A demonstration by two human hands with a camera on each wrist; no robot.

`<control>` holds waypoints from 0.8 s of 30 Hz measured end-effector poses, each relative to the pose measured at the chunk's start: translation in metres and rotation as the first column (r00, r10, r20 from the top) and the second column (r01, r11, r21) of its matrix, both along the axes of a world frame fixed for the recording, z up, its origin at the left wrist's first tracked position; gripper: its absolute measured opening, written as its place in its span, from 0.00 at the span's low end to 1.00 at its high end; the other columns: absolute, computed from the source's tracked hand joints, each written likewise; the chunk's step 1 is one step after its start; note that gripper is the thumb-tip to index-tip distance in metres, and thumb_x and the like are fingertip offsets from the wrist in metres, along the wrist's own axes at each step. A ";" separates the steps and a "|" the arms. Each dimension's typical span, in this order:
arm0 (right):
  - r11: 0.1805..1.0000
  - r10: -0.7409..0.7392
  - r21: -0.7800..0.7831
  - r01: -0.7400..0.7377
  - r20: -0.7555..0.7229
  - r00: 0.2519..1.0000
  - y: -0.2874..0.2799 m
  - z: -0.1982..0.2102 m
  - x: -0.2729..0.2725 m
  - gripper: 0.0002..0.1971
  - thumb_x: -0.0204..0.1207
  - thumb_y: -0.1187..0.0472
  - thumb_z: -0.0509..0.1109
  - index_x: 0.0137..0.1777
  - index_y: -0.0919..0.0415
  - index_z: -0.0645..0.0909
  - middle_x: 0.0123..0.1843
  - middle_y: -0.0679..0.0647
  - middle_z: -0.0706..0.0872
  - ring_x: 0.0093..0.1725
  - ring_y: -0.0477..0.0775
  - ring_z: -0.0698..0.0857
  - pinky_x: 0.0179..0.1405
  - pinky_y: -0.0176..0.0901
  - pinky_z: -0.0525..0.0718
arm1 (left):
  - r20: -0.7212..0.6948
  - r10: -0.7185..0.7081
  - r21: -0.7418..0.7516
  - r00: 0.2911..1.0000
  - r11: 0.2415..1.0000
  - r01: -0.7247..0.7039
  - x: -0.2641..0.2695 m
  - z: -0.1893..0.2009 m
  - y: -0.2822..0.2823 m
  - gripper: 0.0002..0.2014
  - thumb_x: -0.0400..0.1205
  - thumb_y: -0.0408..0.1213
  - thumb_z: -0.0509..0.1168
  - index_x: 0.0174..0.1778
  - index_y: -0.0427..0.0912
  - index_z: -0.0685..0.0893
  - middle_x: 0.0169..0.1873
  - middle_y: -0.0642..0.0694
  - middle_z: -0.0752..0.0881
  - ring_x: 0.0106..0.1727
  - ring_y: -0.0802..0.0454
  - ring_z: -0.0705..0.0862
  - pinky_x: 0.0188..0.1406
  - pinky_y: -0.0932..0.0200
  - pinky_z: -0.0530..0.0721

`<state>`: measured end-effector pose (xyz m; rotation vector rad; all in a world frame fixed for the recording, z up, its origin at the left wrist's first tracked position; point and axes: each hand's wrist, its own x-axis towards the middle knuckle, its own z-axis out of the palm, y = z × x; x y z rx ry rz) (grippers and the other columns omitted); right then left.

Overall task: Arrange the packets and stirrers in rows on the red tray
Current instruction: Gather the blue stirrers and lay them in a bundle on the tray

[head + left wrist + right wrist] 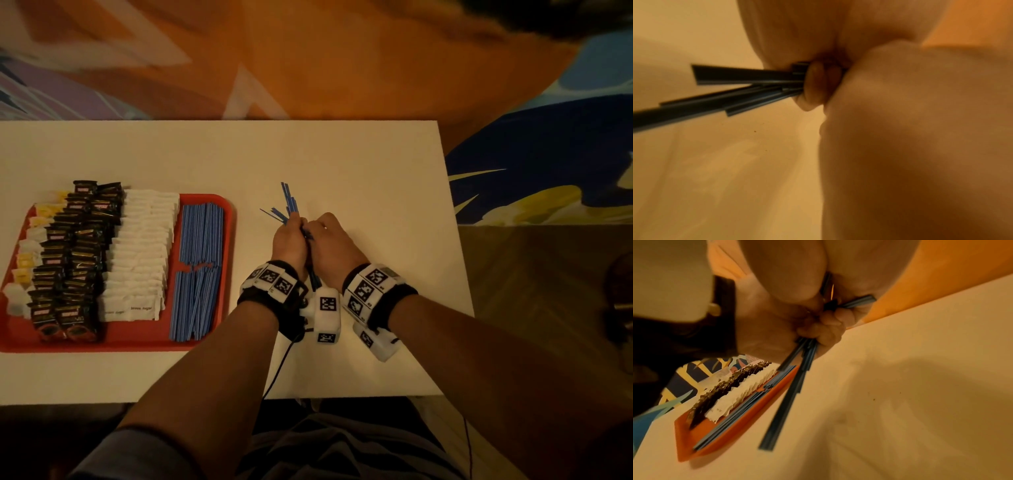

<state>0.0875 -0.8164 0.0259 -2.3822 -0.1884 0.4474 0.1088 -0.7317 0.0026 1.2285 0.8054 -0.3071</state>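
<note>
Both of my hands grip one loose bundle of blue stirrers [289, 200] over the white table, right of the red tray [228, 219]. My left hand [289, 238] and right hand [330, 240] press together, fingers curled round the bundle's middle. Its far ends fan out unevenly above the knuckles, and its near ends poke out between the wrists. In the right wrist view, the bundle [789, 394] hangs from my left hand's curled fingers [828, 327]. The left wrist view shows the stirrers [731, 82] splayed. On the tray lie rows of yellow and white packets [25, 260], black packets [73, 253], white sugar packets [140, 253] and blue stirrers [198, 267].
The white table [376, 178] spans the view; its right edge runs near my right forearm. A patterned orange and blue floor lies beyond. A cable hangs from my left wrist band over the table's front edge. The tray [740, 426] has bare red at its near end.
</note>
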 end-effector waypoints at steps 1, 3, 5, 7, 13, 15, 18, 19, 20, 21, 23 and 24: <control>1.000 0.008 0.010 -0.008 0.003 1.000 -0.002 0.003 0.000 0.17 0.84 0.64 0.58 0.72 0.64 0.73 0.65 0.63 0.73 0.57 0.61 0.78 0.56 0.51 0.78 | 0.011 0.007 0.018 1.000 1.000 -0.007 0.001 0.000 0.000 0.21 0.91 0.44 0.54 0.31 0.44 0.76 0.27 0.46 0.77 0.32 0.47 0.77 0.42 0.49 0.77; 0.999 0.006 0.053 -0.006 0.007 1.000 -0.005 0.009 -0.001 0.18 0.83 0.64 0.61 0.73 0.62 0.75 0.62 0.61 0.74 0.55 0.58 0.79 0.59 0.48 0.78 | 0.026 0.016 0.058 1.000 0.998 -0.018 0.002 0.003 0.003 0.22 0.91 0.44 0.54 0.29 0.45 0.74 0.22 0.49 0.74 0.29 0.49 0.73 0.36 0.53 0.72; 0.991 -0.006 0.132 0.006 -0.004 1.000 -0.010 0.014 -0.002 0.20 0.81 0.66 0.66 0.72 0.58 0.77 0.58 0.58 0.78 0.53 0.51 0.78 0.57 0.38 0.76 | 0.040 0.045 0.053 0.998 0.998 -0.047 0.003 0.004 0.006 0.22 0.91 0.45 0.54 0.30 0.44 0.74 0.20 0.50 0.75 0.27 0.49 0.73 0.34 0.54 0.71; 0.972 -0.043 0.228 0.053 -0.049 0.998 -0.015 0.018 -0.002 0.19 0.76 0.68 0.72 0.66 0.54 0.80 0.52 0.53 0.84 0.49 0.50 0.83 0.52 0.36 0.81 | 0.039 0.089 0.003 0.995 0.996 -0.089 0.004 0.008 0.009 0.20 0.91 0.46 0.53 0.34 0.43 0.75 0.22 0.48 0.74 0.26 0.49 0.73 0.31 0.55 0.71; 0.924 -0.156 0.312 0.220 -0.216 0.964 -0.029 0.021 -0.004 0.08 0.73 0.64 0.75 0.50 0.52 0.85 0.43 0.45 0.87 0.46 0.48 0.87 0.54 0.44 0.85 | 0.065 0.222 -0.166 0.973 0.964 -0.209 0.008 0.024 0.015 0.21 0.92 0.47 0.51 0.34 0.44 0.70 0.18 0.51 0.65 0.23 0.51 0.66 0.25 0.58 0.69; 0.935 -0.166 0.263 0.237 -0.266 0.950 -0.032 0.019 -0.009 0.04 0.75 0.62 0.73 0.47 0.51 0.85 0.44 0.43 0.87 0.47 0.50 0.88 0.54 0.49 0.87 | 0.056 0.257 -0.190 0.965 0.951 -0.243 0.010 0.026 0.016 0.21 0.92 0.48 0.51 0.34 0.45 0.70 0.20 0.51 0.64 0.21 0.53 0.66 0.24 0.61 0.72; 0.921 -0.219 0.225 0.317 -0.375 0.901 -0.034 0.012 -0.016 0.05 0.78 0.63 0.68 0.47 0.52 0.83 0.46 0.51 0.88 0.47 0.55 0.89 0.51 0.53 0.89 | 0.064 0.261 -0.222 0.963 0.945 -0.241 0.014 0.029 0.020 0.21 0.92 0.48 0.51 0.33 0.46 0.68 0.20 0.52 0.61 0.16 0.56 0.59 0.14 0.67 0.58; 0.907 -0.250 0.212 0.364 -0.424 0.870 -0.034 0.011 -0.017 0.06 0.78 0.63 0.66 0.48 0.53 0.82 0.47 0.54 0.88 0.47 0.56 0.89 0.51 0.54 0.90 | 0.074 0.257 -0.233 0.964 0.944 -0.234 0.015 0.031 0.021 0.21 0.92 0.48 0.51 0.33 0.46 0.68 0.19 0.53 0.61 0.16 0.57 0.57 0.13 0.67 0.56; 0.886 -0.273 0.209 0.415 -0.489 0.829 -0.034 0.009 -0.018 0.06 0.77 0.63 0.64 0.50 0.53 0.81 0.48 0.55 0.87 0.47 0.56 0.87 0.51 0.53 0.90 | 0.087 0.254 -0.242 0.963 0.943 -0.227 0.016 0.033 0.023 0.21 0.92 0.48 0.51 0.33 0.46 0.68 0.19 0.53 0.61 0.16 0.57 0.56 0.13 0.67 0.54; 0.866 -0.277 0.212 0.454 -0.552 0.787 -0.034 0.009 -0.018 0.07 0.77 0.64 0.63 0.51 0.54 0.81 0.50 0.56 0.85 0.48 0.56 0.86 0.51 0.53 0.90 | 0.100 0.253 -0.250 0.962 0.943 -0.222 0.017 0.035 0.024 0.21 0.92 0.48 0.51 0.32 0.46 0.68 0.19 0.53 0.61 0.16 0.56 0.56 0.13 0.67 0.54; 0.861 -0.261 0.204 0.465 -0.607 0.750 -0.032 0.009 -0.017 0.10 0.77 0.64 0.63 0.55 0.53 0.79 0.53 0.57 0.83 0.49 0.56 0.84 0.51 0.51 0.88 | 0.111 0.253 -0.269 0.961 0.939 -0.216 0.018 0.041 0.026 0.21 0.91 0.49 0.52 0.31 0.47 0.68 0.19 0.53 0.61 0.17 0.56 0.55 0.13 0.67 0.53; 0.892 -0.249 0.173 0.418 -0.584 0.773 -0.032 0.010 -0.015 0.12 0.77 0.64 0.63 0.57 0.52 0.79 0.54 0.56 0.83 0.50 0.56 0.84 0.49 0.49 0.88 | 0.109 0.251 -0.274 0.962 0.938 -0.214 0.019 0.044 0.027 0.22 0.91 0.49 0.53 0.30 0.47 0.69 0.19 0.53 0.60 0.18 0.56 0.54 0.14 0.67 0.53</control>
